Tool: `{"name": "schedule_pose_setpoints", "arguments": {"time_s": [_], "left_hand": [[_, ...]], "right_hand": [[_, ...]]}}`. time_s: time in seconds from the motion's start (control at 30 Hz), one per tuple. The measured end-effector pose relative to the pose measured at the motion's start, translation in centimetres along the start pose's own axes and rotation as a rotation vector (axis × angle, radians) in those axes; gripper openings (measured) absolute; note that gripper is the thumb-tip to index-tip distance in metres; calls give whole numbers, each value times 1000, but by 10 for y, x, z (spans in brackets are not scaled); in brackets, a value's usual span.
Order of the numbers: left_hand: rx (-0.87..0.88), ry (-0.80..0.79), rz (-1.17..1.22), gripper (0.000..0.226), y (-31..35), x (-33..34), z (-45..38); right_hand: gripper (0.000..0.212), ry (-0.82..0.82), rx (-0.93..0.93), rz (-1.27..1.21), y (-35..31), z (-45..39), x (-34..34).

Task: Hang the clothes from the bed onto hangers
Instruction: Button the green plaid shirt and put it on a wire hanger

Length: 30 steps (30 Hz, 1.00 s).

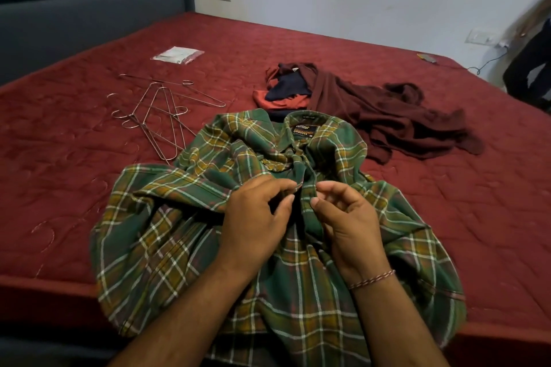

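Spread over the near edge of the bed point(447, 176), a green plaid shirt point(185, 235) is laid collar away from the camera. Its front placket is pinched from either side by the left hand point(256, 217) and the right hand point(346, 223), fingers curled on the cloth. Wire hangers point(158, 116) are scattered to the left, and a heap of maroon, red and navy clothes point(387, 116) is seen just beyond the collar.
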State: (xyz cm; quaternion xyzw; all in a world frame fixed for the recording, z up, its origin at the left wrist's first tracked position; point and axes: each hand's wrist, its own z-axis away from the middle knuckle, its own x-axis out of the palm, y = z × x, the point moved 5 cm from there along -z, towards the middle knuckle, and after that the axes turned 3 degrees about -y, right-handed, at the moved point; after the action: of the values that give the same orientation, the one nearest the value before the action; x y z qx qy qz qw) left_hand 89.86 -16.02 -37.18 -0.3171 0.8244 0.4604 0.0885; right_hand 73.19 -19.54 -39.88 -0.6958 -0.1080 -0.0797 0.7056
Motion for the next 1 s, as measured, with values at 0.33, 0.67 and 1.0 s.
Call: {"name": "schedule_pose_setpoints", "arguments": {"time_s": [0.33, 0.67, 1.0], "left_hand": [[111, 82, -87, 19, 1, 11, 17], [-67, -12, 221, 18, -10, 14, 18], [-290, -151, 461, 26, -27, 24, 9]], "right_hand": [[41, -23, -59, -130, 11, 10, -1], [43, -30, -68, -123, 11, 13, 2], [40, 16, -144, 18, 7, 15, 4]]}}
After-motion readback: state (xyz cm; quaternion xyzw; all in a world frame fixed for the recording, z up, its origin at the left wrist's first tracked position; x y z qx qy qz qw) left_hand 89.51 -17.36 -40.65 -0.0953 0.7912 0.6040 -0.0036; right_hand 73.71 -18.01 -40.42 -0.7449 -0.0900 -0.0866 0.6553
